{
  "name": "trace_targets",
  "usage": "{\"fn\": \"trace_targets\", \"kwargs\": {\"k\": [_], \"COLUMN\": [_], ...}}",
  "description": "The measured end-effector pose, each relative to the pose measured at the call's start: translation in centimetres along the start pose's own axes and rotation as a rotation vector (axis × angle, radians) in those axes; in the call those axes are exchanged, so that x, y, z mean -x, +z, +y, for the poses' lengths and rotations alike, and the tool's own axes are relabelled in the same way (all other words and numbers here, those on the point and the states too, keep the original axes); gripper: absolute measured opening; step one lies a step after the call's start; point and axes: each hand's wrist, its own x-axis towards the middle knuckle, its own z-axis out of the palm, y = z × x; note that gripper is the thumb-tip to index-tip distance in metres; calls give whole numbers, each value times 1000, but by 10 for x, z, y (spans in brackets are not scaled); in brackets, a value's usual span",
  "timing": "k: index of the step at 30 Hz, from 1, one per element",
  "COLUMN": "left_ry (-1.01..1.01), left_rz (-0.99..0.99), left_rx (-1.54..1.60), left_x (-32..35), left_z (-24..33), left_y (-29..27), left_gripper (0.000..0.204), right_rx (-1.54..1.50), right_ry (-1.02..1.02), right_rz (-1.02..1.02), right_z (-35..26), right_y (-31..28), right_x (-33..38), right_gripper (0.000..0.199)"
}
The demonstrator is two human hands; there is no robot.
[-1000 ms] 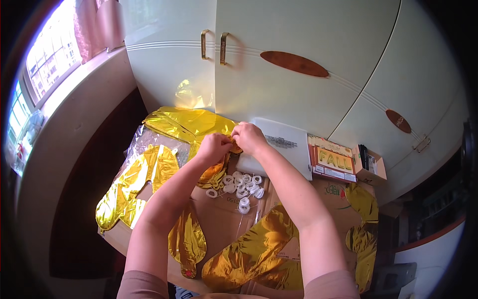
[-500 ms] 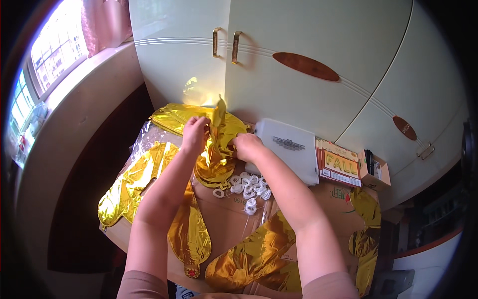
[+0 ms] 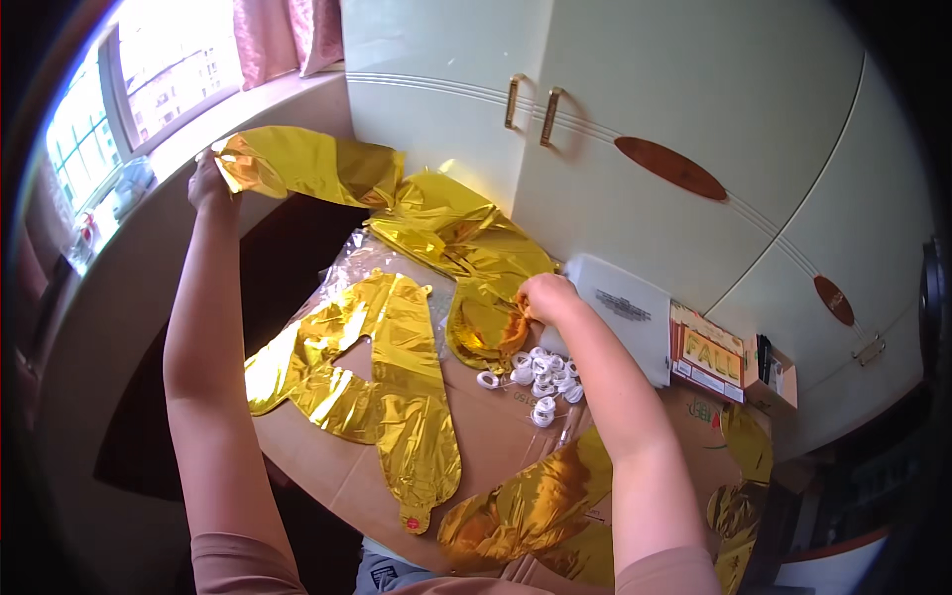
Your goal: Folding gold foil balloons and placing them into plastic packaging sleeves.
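A flat, uninflated gold foil balloon (image 3: 436, 223) is stretched out between my two hands. My left hand (image 3: 206, 182) grips its far left end, raised near the window sill. My right hand (image 3: 548, 299) is closed on the balloon's other end, above the cardboard and beside the white ribbon rolls (image 3: 540, 375). Nearer me lies an A-shaped gold foil balloon (image 3: 407, 357), also flat, with a small red mark on its lower tip. Another gold foil balloon (image 3: 526, 506) lies at the front, partly covered by my right forearm.
Cardboard (image 3: 496, 446) covers the work surface. A translucent plastic packet (image 3: 625, 312), printed packets (image 3: 706, 352) and a small open box (image 3: 772, 375) stand along the cabinet (image 3: 674, 89). More gold foil (image 3: 739, 496) hangs over the right edge. The window sill (image 3: 248, 114) borders the left.
My left hand has swung far out to the left, spreading the bunched balloon out lengthwise. My right hand keeps its hold near the ribbon rolls. The view has shifted leftward.
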Motion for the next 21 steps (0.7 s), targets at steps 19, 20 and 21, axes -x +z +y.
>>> {"fn": "trace_targets", "kwargs": {"k": [19,20,21], "left_ry": [48,67,74], "left_rz": [-715,-775,-832], "left_rx": [197,212,244], "left_x": [416,427,440], "left_z": [145,153,158], "left_y": [92,84,76], "left_gripper": [53,56,59], "right_rx": [-866,-954,-969], "right_ry": [-359,-287,-202], "right_rz": [1330,1383,1393], "right_z": [-158,-151,-138], "right_y": [-146,-146,-148], "right_x": [256,279,306], "right_gripper": [46,38,33]}}
